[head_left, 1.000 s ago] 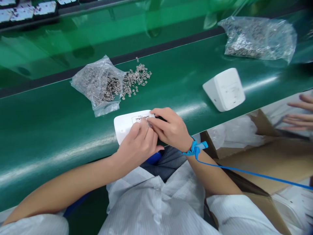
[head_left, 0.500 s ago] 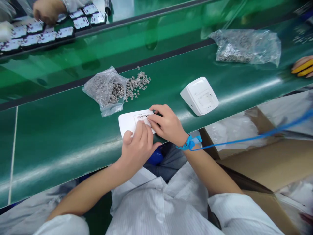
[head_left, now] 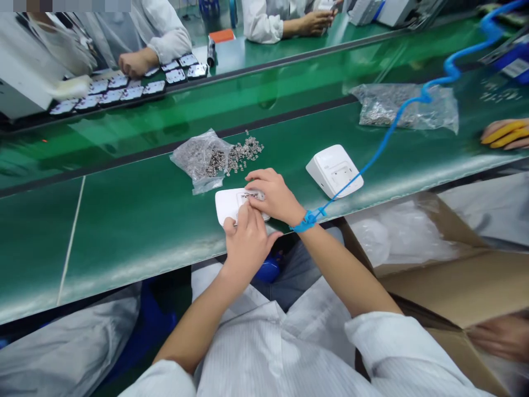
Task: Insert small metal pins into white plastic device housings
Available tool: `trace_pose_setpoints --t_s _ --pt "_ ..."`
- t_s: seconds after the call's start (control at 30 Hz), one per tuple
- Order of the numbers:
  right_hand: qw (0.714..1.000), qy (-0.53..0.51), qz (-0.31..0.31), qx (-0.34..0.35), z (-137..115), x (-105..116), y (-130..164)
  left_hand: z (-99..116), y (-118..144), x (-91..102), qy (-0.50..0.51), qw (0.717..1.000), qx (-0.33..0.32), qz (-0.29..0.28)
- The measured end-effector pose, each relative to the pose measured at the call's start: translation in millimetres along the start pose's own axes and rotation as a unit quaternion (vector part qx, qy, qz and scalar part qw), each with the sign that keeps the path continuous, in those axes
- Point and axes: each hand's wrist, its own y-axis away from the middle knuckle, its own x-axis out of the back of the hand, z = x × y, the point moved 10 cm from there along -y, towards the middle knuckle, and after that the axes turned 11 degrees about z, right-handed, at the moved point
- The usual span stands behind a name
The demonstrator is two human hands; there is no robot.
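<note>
A white plastic housing [head_left: 226,205] lies on the green bench, with a recessed panel and small metal parts at its right half. My left hand [head_left: 247,237] rests against its near edge, fingers bent together onto the panel and thumb out to the right. From the right, my right hand [head_left: 273,194] reaches over the housing, fingertips pinched at the recess beside the left fingertips; whatever they hold is hidden. A blue wrist strap [head_left: 308,219] circles my right wrist. Just behind the housing, small metal clips [head_left: 243,154] spill from a clear plastic bag [head_left: 200,157].
A second white housing [head_left: 336,171] stands to the right, the strap's blue coiled cord [head_left: 384,140] crossing before it. Another bag of metal parts [head_left: 409,107] lies behind. A co-worker's gloved hand [head_left: 506,134] is at far right. An open cardboard box [head_left: 458,281] sits below the bench edge.
The view has tilted up, showing more of the co-workers opposite. The blue cord now rises up and to the right instead of running sideways. Both hands remain at the housing's recess.
</note>
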Motion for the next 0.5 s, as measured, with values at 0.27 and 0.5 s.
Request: trace_pose_setpoints --t_s 0.27,0.5 --pt "0.987 0.096 0.126 0.002 3 56 25 -67 21 18.6 -0.016 0.999 0.051 0.012" --pt "0.885 0.39 0.199 -0.159 69 135 92 -221 66 49.5 -0.112 0.972 0.195 0.073"
